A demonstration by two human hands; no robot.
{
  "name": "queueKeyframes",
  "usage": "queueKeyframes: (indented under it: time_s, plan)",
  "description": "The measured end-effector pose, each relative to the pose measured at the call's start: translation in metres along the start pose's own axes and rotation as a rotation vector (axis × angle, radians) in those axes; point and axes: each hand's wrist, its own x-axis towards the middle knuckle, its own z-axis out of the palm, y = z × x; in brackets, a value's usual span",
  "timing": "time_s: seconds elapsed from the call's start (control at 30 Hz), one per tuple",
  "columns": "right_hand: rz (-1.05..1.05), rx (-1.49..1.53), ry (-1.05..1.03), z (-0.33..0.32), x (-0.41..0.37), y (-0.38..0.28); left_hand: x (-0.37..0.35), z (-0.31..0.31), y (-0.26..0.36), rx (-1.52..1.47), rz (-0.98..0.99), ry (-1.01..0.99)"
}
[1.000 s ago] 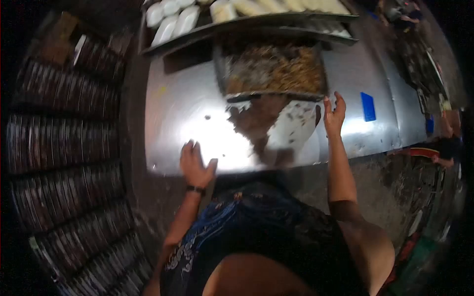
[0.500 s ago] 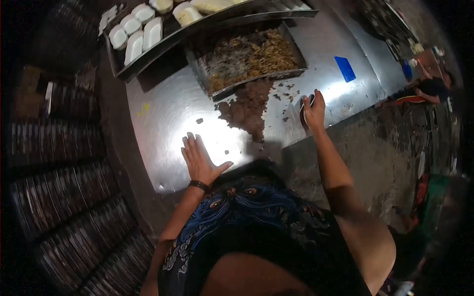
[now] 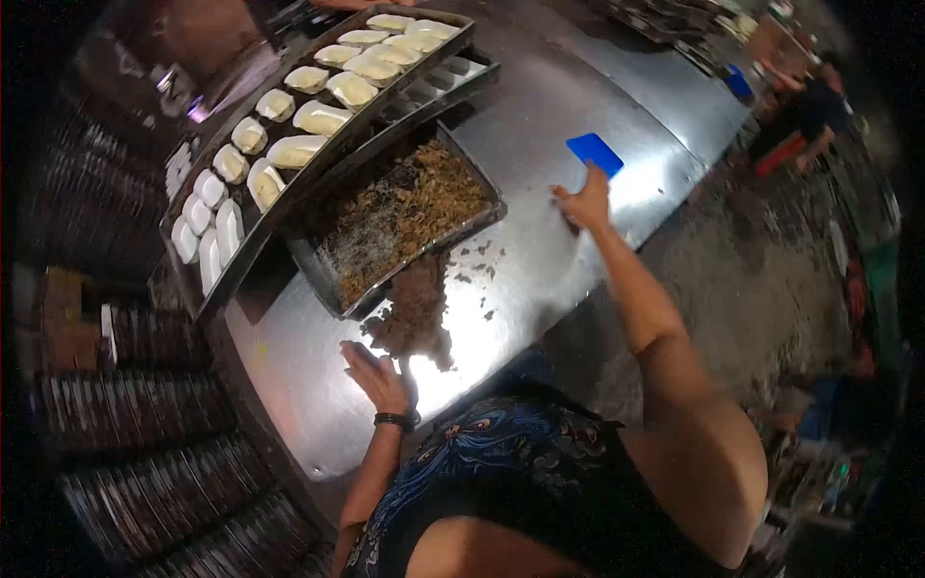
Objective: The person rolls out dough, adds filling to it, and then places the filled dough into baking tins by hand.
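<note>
My right hand (image 3: 588, 200) reaches across the metal table (image 3: 525, 241), thumb and fingers apart, with a fingertip right at the near edge of a flat blue scraper (image 3: 595, 154). My left hand (image 3: 379, 383) is open, its fingers stretched out over the tabletop at the lower left of a brown, crumbly, dough-like heap (image 3: 414, 313); a dark band circles that wrist. Small brown crumbs (image 3: 487, 270) lie scattered to the right of the heap. Behind it stands a deep metal tray (image 3: 472, 217) of loose brown and yellowish crumbly stuff.
A large tray (image 3: 246, 255) at the back left bears several white boat-shaped moulds, many with pale yellow filling. Beneath it another tray (image 3: 482, 82) shows its edge. Stacked dark trays (image 3: 145, 414) fill the left side. A person (image 3: 819, 111) is at the far right.
My view has turned, and the tray of moulds shows more fully. My right hand has moved over to the blue scraper; my left hand has come closer to the brown heap.
</note>
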Motion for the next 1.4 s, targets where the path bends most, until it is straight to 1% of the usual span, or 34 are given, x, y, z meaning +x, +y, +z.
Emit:
queueKeyframes:
  time_s: [0.07,0.1,0.13,0.17,0.2,0.23,0.27,0.3,0.33,0.37,0.43,0.53,0.57,0.63,0.67,0.7,0.73,0.77,0.83,0.87,0.9,0.93,0.97,1.0,1.03,1.07,1.1,1.17,1.23,1.3,1.37,1.4]
  plan:
    - [0.100,-0.102,-0.161,-0.005,0.058,0.054,0.000,0.017,0.025,-0.366,-0.002,0.151]
    - [0.109,-0.253,-0.122,-0.011,0.073,0.061,0.001,0.023,0.028,-0.368,-0.031,0.217]
    - [0.107,-0.363,-0.185,-0.010,0.092,0.074,0.005,0.024,0.028,-0.368,-0.057,0.275]
    - [0.125,-0.396,-0.271,-0.009,0.106,0.087,0.003,0.025,0.028,-0.359,-0.085,0.321]
    - [0.133,-0.422,-0.348,-0.012,0.113,0.084,0.007,0.024,0.038,-0.507,-0.215,0.430]
    - [0.134,-0.461,-0.435,-0.017,0.115,0.083,0.009,0.020,0.024,-0.383,-0.200,0.524]
    - [0.126,-0.475,-0.459,-0.020,0.118,0.084,0.010,0.006,0.032,-0.301,-0.144,0.556]
    - [0.107,-0.481,-0.476,-0.015,0.126,0.087,0.010,-0.009,0.008,-0.074,-0.102,0.556]
    - [0.086,-0.500,-0.472,0.000,0.133,0.104,0.010,-0.026,0.024,0.067,-0.115,0.563]
    - [0.110,-0.491,-0.490,0.000,0.134,0.102,0.006,-0.038,0.034,0.105,-0.137,0.575]
    - [0.139,-0.302,-0.672,0.010,0.146,0.114,-0.006,-0.052,0.011,0.136,-0.206,0.597]
    - [0.102,-0.043,-0.784,0.015,0.127,0.116,-0.031,-0.050,-0.023,0.009,-0.414,0.572]
    - [0.050,0.084,-0.717,0.018,0.113,0.116,-0.038,-0.047,-0.031,0.221,-0.363,0.492]
    - [-0.064,0.190,-0.717,-0.020,0.079,0.068,-0.052,-0.040,-0.041,0.633,-0.263,0.326]
    - [0.007,0.176,-0.757,-0.042,0.061,0.035,-0.052,-0.031,-0.025,0.720,-0.220,0.391]
    - [0.081,0.166,-0.794,-0.057,0.047,0.012,-0.051,-0.029,-0.021,0.676,-0.249,0.412]
    - [-0.080,0.152,-0.703,-0.045,0.032,0.020,-0.050,-0.030,-0.022,0.634,-0.272,0.427]
    - [-0.104,0.148,-0.647,-0.035,0.016,0.027,-0.049,-0.031,-0.023,0.592,-0.292,0.438]
    - [-0.149,0.142,-0.523,-0.024,-0.018,0.003,-0.052,-0.034,-0.025,0.552,-0.288,0.414]
    - [-0.163,0.209,-0.489,-0.004,-0.036,0.004,-0.052,-0.036,-0.028,0.533,-0.279,0.403]
    - [-0.237,0.301,-0.444,-0.001,-0.059,-0.019,-0.052,-0.039,-0.026,0.522,-0.283,0.380]
    - [-0.106,0.287,-0.551,-0.002,-0.078,-0.051,-0.054,-0.040,-0.021,0.509,-0.289,0.353]
    - [-0.070,0.271,-0.554,0.003,-0.104,-0.081,-0.054,-0.040,-0.020,0.488,-0.298,0.331]
    - [-0.139,0.316,-0.505,0.024,-0.127,-0.093,-0.055,-0.040,-0.025,0.412,-0.263,0.322]
    - [-0.114,0.178,-0.558,0.025,-0.142,-0.126,-0.054,-0.040,-0.025,0.405,-0.243,0.286]
    - [-0.116,0.245,-0.561,0.016,-0.151,-0.157,-0.052,-0.043,-0.022,0.400,-0.223,0.250]
    - [-0.108,0.135,-0.591,0.016,-0.150,-0.167,-0.053,-0.046,-0.021,0.402,-0.203,0.213]
    - [-0.173,0.093,-0.575,0.011,-0.139,-0.143,-0.055,-0.048,-0.029,0.355,-0.137,0.167]
    - [-0.067,0.035,-0.478,-0.009,-0.120,-0.112,-0.055,-0.049,-0.030,0.344,-0.091,0.129]
    - [-0.070,0.035,-0.340,-0.029,-0.108,-0.087,-0.057,-0.052,-0.030,0.313,-0.035,0.109]
    - [0.028,0.001,-0.259,-0.009,-0.100,-0.061,-0.055,-0.051,-0.032,0.287,0.025,0.097]
    - [0.080,-0.016,-0.216,0.007,-0.096,-0.044,-0.056,-0.052,-0.032,0.292,0.005,0.042]
